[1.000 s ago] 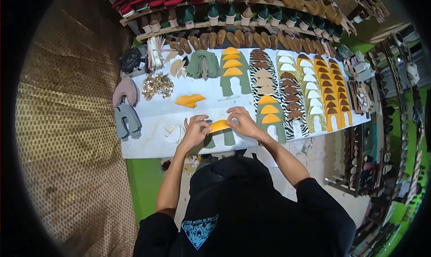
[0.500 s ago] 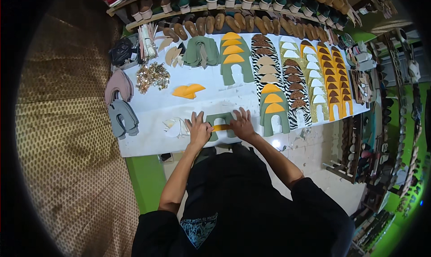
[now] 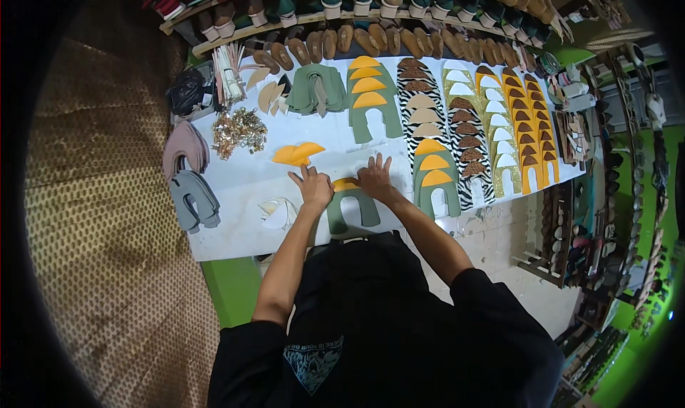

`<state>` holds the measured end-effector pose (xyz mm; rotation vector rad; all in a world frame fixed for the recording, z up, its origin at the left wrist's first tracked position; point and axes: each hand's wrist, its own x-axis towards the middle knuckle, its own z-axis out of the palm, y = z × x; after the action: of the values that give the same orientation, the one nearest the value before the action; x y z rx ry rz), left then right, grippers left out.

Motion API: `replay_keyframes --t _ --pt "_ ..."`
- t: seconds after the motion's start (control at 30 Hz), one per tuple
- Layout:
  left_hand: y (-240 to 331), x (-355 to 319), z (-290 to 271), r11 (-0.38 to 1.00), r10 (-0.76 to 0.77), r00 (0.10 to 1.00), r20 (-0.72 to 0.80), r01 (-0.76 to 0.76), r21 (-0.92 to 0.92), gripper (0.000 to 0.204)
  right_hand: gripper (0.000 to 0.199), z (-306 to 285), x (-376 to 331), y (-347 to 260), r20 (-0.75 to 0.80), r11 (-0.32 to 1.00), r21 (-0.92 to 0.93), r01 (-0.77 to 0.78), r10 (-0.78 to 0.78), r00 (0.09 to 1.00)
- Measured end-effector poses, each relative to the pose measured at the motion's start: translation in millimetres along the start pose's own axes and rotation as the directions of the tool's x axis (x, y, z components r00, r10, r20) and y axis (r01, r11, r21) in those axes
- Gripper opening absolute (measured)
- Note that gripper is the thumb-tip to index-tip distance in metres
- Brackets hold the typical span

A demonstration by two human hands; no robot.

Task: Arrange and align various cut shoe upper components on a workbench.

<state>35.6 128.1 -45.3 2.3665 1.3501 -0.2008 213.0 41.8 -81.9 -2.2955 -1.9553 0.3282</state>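
A green U-shaped shoe upper piece (image 3: 364, 212) lies near the table's front edge, its two legs toward me. Across its far curved end sits a yellow half-moon piece (image 3: 346, 184), partly hidden by my fingers. My left hand (image 3: 314, 188) pinches the left end of the yellow piece, its other fingers raised. At the right end, my right hand (image 3: 377, 180) holds the piece low between thumb and fingertips, other fingers spread. Just beyond my left hand, loose yellow half-moons (image 3: 298, 153) lie in a small pile.
White scraps (image 3: 277, 212) lie left of my left hand. To the right, green uppers with yellow pieces (image 3: 435, 177) overlap in a row, beside zebra-patterned ones (image 3: 467, 149). A stack of green uppers (image 3: 316, 89) and shiny gold bits (image 3: 239, 132) lie farther back. Shoe shelves (image 3: 357, 16) line the rear.
Both hands have moved away from me, to the far end of the green upper. The yellow half-moon went from across the gap between the legs to the curved end.
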Motion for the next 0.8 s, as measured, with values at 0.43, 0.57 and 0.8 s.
replay_keyframes --t 0.43,0.57,0.8 --pt "3 -8 13 0.997 0.074 0.988 -0.139 -0.074 0.0 0.016 0.026 -17 -2 -9 0.214 0.995 0.002 -0.096 0.093 0.972" --pt "-1 -11 21 0.996 0.084 0.979 -0.185 -0.083 0.014 0.015 0.028 -18 -4 -14 0.235 0.996 -0.026 -0.082 0.086 0.968" --pt "0 -14 28 0.996 0.087 0.977 -0.193 -0.089 0.001 0.015 0.031 -13 -7 -15 0.25 0.995 -0.064 -0.082 0.096 0.964"
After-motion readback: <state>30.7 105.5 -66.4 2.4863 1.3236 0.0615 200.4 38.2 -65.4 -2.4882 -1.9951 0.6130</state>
